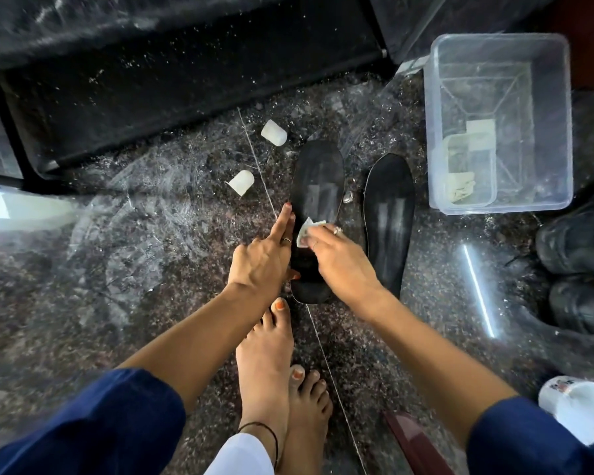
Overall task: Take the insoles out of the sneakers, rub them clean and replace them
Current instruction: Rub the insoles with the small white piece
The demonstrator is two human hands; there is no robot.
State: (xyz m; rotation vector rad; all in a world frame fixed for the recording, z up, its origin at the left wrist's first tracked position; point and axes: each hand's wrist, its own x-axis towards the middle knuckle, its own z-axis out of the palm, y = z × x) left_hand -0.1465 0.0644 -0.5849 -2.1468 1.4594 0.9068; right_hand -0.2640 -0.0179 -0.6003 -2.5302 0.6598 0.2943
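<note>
The right hand presses a small white wipe onto a flat black foam insole on the speckled stone floor; the left hand steadies its edge.

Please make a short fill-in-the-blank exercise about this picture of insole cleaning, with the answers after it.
1. The right hand rubs the left black foam insole with a small white ____.
2. The left hand steadies that insole's ____ edge.
3. The second black insole lies between it and the clear plastic ____.
4. The black sneakers number ____.

Answers: cloth; left; box; two
</note>
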